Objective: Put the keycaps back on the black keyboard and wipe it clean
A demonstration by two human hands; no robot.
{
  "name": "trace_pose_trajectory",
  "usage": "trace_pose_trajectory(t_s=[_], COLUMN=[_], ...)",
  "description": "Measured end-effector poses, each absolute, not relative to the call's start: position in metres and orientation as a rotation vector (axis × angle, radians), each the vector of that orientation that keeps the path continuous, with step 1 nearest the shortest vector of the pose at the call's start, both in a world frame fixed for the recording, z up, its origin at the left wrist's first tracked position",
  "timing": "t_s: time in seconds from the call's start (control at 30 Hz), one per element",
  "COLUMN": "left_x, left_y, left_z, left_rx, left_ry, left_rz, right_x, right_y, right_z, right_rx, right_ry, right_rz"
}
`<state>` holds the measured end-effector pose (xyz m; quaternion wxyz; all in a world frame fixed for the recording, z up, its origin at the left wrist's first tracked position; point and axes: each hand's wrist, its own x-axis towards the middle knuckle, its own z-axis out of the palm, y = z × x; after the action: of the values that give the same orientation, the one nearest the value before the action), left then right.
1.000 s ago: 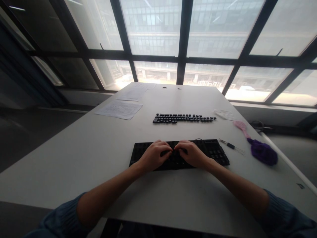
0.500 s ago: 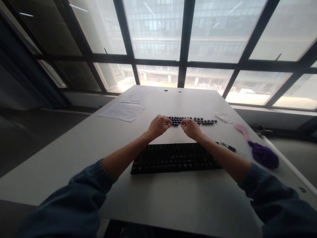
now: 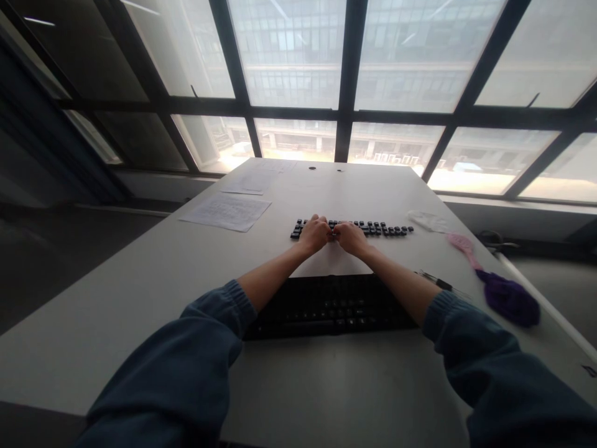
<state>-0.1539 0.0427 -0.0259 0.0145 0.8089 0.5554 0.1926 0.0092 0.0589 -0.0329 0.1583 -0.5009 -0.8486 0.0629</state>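
The work looks part done: loose black keys (image 3: 370, 230) lie in uneven rows under and to both sides of the hands, while the black keyboard (image 3: 326, 305) sits nearer the body than the hands, beneath the forearms. Pale marks show on some of its keys, but it is too dark to tell how many places are filled. The left hand (image 3: 316, 233) and right hand (image 3: 352, 238) meet over the loose keys, fingers curled inward and tips close together; whether either pinches a key cannot be told. The keys are small, blocky caps; the keyboard is long and flat, on a smooth white table (image 3: 163, 280). Right of the hands lie crumpled clear plastic (image 3: 426, 220), a pink handle (image 3: 461, 242) meeting a soft-looking purple bundle (image 3: 510, 298), and a thin wire tool (image 3: 444, 284) with a dark grip. Flat papers (image 3: 228, 211) lie left of the hands.
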Motion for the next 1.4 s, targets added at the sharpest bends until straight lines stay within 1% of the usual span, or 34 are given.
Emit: trace_pose_trajectory(t_s=[0.23, 0.43, 0.53, 0.67, 0.77, 0.9, 1.03, 1.4], left_x=[-0.147, -0.155, -0.167, -0.183, -0.191, -0.201, -0.210, -0.203], left_y=[0.035, 0.018, -0.007, -0.058, -0.097, -0.133, -0.149, -0.158], left_z=[-0.025, -0.008, 0.004, 0.019, 0.024, 0.014, -0.003, -0.010], left_rx=[2.512, 2.425, 2.355, 2.206, 2.163, 2.119, 2.054, 1.983], left_ry=[1.695, 1.718, 1.694, 1.506, 1.412, 1.428, 1.457, 1.350], left_rz=[0.602, 0.733, 0.831, 0.988, 0.978, 0.921, 0.911, 0.857], right_x=[0.009, 0.017, 0.024, 0.029, 0.027, 0.021, 0.017, 0.018], right_y=[0.057, 0.040, 0.022, -0.014, -0.047, -0.088, -0.112, -0.113], right_z=[-0.033, -0.026, -0.020, -0.014, -0.013, -0.019, -0.028, -0.036], right_rx=[-1.395, -1.358, -1.307, -1.076, -0.935, -0.848, -0.822, -0.796], right_ry=[-2.422, -2.338, -2.284, -2.149, -2.111, -2.143, -2.187, -2.229], right_rz=[0.217, 0.259, 0.302, 0.465, 0.583, 0.723, 0.789, 0.847])
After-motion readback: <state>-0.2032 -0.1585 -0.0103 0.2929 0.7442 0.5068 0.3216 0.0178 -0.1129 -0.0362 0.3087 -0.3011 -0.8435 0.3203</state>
